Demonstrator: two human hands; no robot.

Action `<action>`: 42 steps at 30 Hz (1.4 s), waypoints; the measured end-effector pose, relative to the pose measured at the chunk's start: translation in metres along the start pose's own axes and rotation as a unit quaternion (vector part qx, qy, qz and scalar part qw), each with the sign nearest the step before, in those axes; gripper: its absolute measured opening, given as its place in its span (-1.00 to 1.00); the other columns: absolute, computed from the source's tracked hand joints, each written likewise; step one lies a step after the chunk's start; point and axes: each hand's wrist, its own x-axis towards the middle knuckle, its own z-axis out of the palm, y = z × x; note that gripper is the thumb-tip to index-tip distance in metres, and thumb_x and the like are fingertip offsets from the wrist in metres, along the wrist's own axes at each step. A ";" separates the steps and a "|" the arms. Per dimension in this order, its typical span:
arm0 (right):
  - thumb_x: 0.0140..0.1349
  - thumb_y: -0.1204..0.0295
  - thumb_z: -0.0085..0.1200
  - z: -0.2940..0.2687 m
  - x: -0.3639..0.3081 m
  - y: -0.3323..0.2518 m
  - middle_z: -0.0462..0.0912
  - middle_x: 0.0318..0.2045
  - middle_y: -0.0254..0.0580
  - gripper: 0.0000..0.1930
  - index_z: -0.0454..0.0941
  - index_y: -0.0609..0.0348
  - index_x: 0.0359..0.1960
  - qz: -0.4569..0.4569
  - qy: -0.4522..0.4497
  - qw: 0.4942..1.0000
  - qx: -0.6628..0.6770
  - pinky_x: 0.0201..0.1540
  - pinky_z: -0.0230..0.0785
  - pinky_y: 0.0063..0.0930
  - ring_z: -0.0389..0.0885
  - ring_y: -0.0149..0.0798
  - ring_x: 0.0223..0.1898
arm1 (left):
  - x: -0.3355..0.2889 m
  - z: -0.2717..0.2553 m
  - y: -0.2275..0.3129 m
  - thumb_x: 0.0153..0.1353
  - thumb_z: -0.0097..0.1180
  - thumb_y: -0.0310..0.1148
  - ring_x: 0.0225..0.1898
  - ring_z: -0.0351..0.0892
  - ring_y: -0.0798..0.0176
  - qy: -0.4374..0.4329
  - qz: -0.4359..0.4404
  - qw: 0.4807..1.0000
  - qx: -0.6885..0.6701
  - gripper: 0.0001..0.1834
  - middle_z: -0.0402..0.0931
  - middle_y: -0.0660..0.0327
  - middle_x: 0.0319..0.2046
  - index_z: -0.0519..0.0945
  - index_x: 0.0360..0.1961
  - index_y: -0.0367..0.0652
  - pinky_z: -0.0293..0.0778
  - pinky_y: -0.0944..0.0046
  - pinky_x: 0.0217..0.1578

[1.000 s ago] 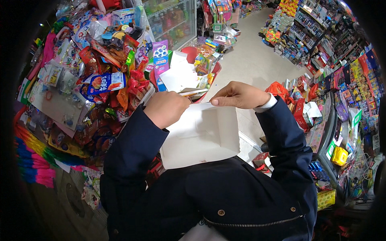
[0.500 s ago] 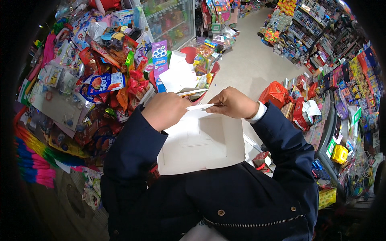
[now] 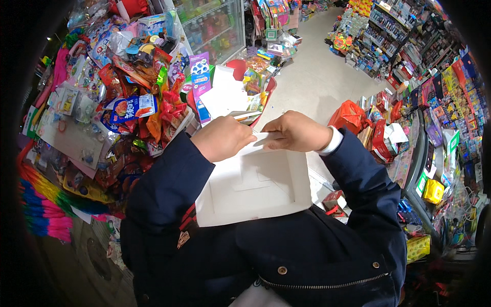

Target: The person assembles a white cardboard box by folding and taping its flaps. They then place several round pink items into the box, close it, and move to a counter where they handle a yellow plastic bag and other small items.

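Against my front rests an open white cardboard box (image 3: pixel 255 189), shallow and rectangular, its bare inside turned up toward me. My left hand (image 3: pixel 223 137) pinches the far edge of the box near its left part, fingers closed around the card. Right beside it, my right hand (image 3: pixel 296 133) grips the same far edge with thumb and bent fingers. Only a small gap separates the two hands, and a strip of white card shows between them. The fingertips of my left hand are partly hidden behind its back.
Just beyond my hands stands a red bin (image 3: pixel 270 88) filled with white card and packets. Piled snack packets (image 3: pixel 135 110) crowd the left side. To the right are a red plastic bag (image 3: pixel 350 117) and a counter (image 3: pixel 414 148) with small goods. A glass-door fridge (image 3: pixel 212 28) stands farther back.
My two hands have come closer together on the far edge, and the raised white flap between them has been lowered. The box has shifted slightly left.
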 end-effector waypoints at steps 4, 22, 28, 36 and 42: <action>0.03 0.40 0.30 -0.014 -0.012 0.009 0.67 -0.25 0.11 -0.48 0.54 0.37 0.05 0.013 0.026 0.997 0.077 -0.10 0.47 -0.25 0.64 0.03 -0.20 | -0.004 0.003 -0.005 0.37 0.07 -0.21 -0.43 0.60 -0.15 -0.005 -0.041 0.998 0.055 -0.67 0.56 -0.01 -0.54 0.59 -0.46 -0.21 0.48 -0.06 -0.37; -0.04 0.28 0.41 -0.006 -0.015 -0.013 0.64 -0.20 0.00 -0.50 0.58 0.23 -0.07 -0.072 0.181 0.973 -0.120 -0.05 0.47 -0.18 0.60 0.05 -0.10 | -0.014 -0.017 -0.012 0.26 0.16 -0.27 -0.37 0.58 -0.17 -0.098 -0.145 0.982 -0.070 -0.71 0.52 -0.14 -0.50 0.59 -0.42 -0.34 0.44 -0.02 -0.35; 0.07 0.34 0.30 0.011 0.024 -0.034 0.59 -0.34 -0.14 -0.75 0.57 0.18 -0.28 -0.181 0.182 0.943 -0.213 -0.15 0.48 -0.26 0.59 -0.08 -0.24 | 0.004 -0.019 0.000 0.24 0.13 -0.24 -0.32 0.61 -0.18 -0.095 -0.130 0.985 -0.065 -0.72 0.61 -0.12 -0.44 0.69 -0.34 -0.26 0.51 -0.05 -0.25; 0.17 0.58 0.21 0.026 0.030 -0.020 0.60 -0.44 -0.09 -0.94 0.61 0.27 -0.33 -0.171 0.244 0.955 0.014 -0.34 0.43 -0.31 0.57 -0.11 -0.39 | 0.005 -0.026 0.005 0.18 0.15 -0.28 -0.42 0.60 -0.21 -0.090 -0.186 0.977 -0.054 -0.71 0.57 -0.15 -0.54 0.66 -0.52 -0.31 0.51 -0.08 -0.31; 0.27 0.55 0.19 0.034 0.027 -0.022 0.64 -0.49 -0.13 -0.93 0.63 0.32 -0.32 -0.013 0.214 0.951 0.222 -0.45 0.37 -0.48 0.53 -0.38 -0.52 | 0.007 -0.028 0.007 0.17 0.16 -0.29 -0.42 0.60 -0.19 -0.079 -0.168 0.980 -0.069 -0.71 0.56 -0.14 -0.55 0.66 -0.54 -0.30 0.50 -0.08 -0.32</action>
